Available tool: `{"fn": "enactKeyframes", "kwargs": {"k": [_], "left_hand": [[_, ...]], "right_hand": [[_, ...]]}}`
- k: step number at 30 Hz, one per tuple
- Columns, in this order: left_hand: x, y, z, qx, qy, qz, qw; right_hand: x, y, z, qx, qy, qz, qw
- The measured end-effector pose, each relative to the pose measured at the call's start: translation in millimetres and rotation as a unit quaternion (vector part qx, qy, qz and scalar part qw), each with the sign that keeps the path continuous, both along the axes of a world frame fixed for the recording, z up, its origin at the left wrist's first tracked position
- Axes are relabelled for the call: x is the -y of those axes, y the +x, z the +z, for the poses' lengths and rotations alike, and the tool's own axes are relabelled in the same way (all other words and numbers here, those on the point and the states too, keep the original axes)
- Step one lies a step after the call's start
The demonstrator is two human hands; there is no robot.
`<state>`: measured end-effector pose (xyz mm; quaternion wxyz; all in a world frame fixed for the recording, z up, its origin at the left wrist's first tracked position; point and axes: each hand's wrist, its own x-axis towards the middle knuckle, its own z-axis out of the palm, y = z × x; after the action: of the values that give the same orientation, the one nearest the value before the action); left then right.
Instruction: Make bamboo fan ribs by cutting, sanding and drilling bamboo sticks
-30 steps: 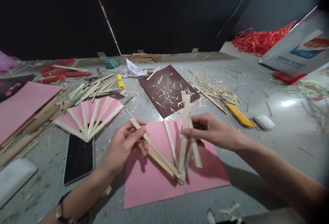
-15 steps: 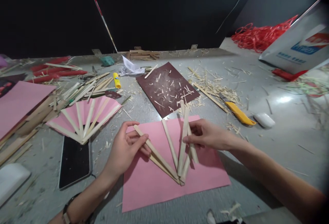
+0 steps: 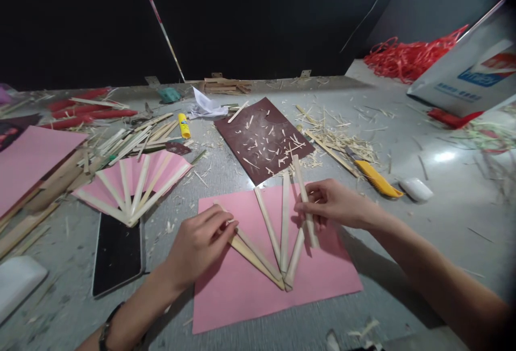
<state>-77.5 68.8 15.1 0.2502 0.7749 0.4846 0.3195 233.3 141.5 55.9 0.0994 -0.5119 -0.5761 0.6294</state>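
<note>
A pink sheet (image 3: 237, 297) lies in front of me with several pale bamboo strips fanned out on it, their lower ends meeting near the sheet's lower middle. My left hand (image 3: 205, 238) pinches the upper end of the leftmost strips (image 3: 258, 259). Between thumb and fingers, my right hand (image 3: 326, 206) holds a loose strip (image 3: 299, 171) near upright over the sheet's right part; its lower end lies apart from the meeting point. Two middle strips (image 3: 268, 222) lie untouched. A finished-looking pink fan with strips (image 3: 141, 179) rests at the left, partly over a black phone (image 3: 119, 254).
Behind the sheet lies a dark red board (image 3: 264, 136) with shavings. Right of it are a yellow cutter (image 3: 377, 179) and a white mouse-like object (image 3: 416, 190). A glue stick (image 3: 184, 126), bamboo strips (image 3: 121, 141) and another pink sheet (image 3: 36, 160) are at the left.
The strip in my right hand has shifted right, away from the middle strip, which now lies separately in the fan. My left fingers have closed further over the end of the left strips.
</note>
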Motion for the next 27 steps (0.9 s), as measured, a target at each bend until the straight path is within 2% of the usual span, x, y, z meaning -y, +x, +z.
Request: {"fn": "enactKeyframes", "kwargs": {"k": [5,9,12,18,27], "left_hand": [[5.3,7.2,4.1,-0.052,0.076,-0.139,0.986],[20.9,21.2,10.3,-0.098,0.143,-0.227,0.958],[32.1,33.2,11.3,-0.12,0.165,-0.265,0.942],[37.5,44.5,7.8,-0.158,0.188,-0.298,0.922],[36.0,43.3,2.9,-0.121,0.185,-0.25,0.943]], "right_hand": [[1.9,0.3,1.9,0.02,0.035,-0.022,0.999],[6.8,-2.3,-2.0,-0.038,0.076,-0.018,0.996],[7.7,-3.0,-6.4,-0.071,0.082,-0.02,0.994],[4.8,2.7,-8.9,-0.096,0.072,-0.047,0.992],[9.2,4.9,-14.6,-0.1,0.042,0.001,0.994]]}}
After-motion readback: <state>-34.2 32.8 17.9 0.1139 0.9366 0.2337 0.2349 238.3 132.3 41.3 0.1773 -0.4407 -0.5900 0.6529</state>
